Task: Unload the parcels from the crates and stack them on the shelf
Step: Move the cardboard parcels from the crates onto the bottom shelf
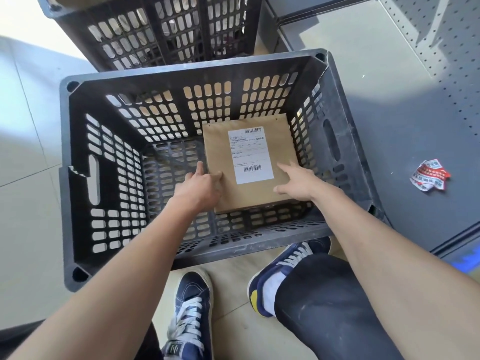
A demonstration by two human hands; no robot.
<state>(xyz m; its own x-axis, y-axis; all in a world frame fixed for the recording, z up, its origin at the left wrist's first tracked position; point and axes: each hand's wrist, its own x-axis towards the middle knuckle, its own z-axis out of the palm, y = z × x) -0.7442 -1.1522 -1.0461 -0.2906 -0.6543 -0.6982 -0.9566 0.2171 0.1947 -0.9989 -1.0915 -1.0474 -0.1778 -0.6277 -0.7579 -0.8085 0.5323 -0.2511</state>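
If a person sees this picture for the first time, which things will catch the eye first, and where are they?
First comes the brown parcel with its white label, lying in the far right corner of the big black crate at the centre. The left hand grips its left edge, and the right hand reaches over its right side with fingers spread. A crumpled red and white paper lies on the grey shelf at right.

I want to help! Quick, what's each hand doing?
Left hand: fingers grip the parcel's left edge.
Right hand: open, fingers spread over the parcel, holding nothing.
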